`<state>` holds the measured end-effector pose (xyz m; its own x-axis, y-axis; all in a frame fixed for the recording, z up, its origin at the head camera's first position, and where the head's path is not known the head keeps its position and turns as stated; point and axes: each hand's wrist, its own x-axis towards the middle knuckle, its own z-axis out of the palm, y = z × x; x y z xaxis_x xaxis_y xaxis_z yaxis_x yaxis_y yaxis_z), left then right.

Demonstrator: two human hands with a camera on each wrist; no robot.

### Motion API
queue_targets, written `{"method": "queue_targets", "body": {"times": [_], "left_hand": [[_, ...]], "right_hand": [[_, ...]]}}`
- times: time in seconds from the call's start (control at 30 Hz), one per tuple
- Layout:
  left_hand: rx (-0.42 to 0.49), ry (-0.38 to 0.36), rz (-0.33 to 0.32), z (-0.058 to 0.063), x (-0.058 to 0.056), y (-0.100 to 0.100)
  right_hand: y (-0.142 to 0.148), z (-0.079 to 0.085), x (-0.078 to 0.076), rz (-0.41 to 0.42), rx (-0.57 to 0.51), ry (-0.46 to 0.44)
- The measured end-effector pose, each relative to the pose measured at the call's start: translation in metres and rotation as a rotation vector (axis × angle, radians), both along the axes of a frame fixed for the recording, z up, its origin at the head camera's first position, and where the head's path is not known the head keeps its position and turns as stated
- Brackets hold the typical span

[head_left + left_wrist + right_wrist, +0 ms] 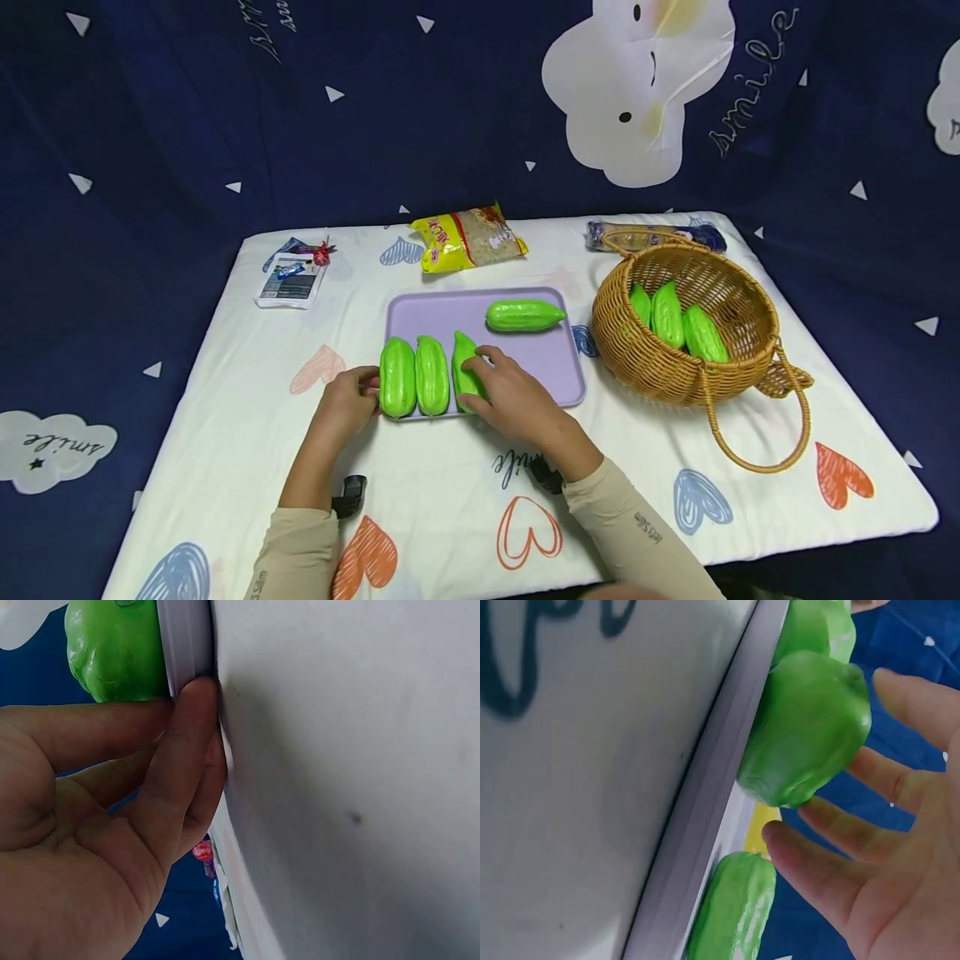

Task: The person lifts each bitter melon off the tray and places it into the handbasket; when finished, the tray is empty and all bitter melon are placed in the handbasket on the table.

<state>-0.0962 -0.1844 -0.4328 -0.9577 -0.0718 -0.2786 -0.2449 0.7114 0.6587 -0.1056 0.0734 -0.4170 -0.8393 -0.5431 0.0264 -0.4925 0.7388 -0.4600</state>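
Note:
A lilac tray bears several bright green, ribbed, elongated gourds. Two of them, the leftmost gourd and its neighbour, lie side by side. My left hand pinches the tray's left edge near the front corner, beside the leftmost gourd. In the left wrist view its fingertips meet the tray wall. Spread around the third gourd is my right hand; the right wrist view shows a gap between thumb and gourd. Another gourd lies crosswise at the tray's back right.
A wicker basket with several green gourds stands right of the tray, its handle lowered in front. Behind are a yellow snack bag and a long clear packet. A white packet with small wrapped items lies back left.

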Motion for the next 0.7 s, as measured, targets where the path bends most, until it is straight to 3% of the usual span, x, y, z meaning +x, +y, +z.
{"method": "queue_targets", "body": {"times": [0.27, 0.7], "left_hand": [[0.008, -0.001, 0.007, -0.001, 0.000, 0.000], [0.005, -0.008, 0.015, -0.001, 0.000, 0.001]], "right_hand": [[0.001, -0.001, -0.001, -0.086, -0.051, -0.052], [0.013, 0.003, -0.003, -0.171, -0.151, -0.024]]}}
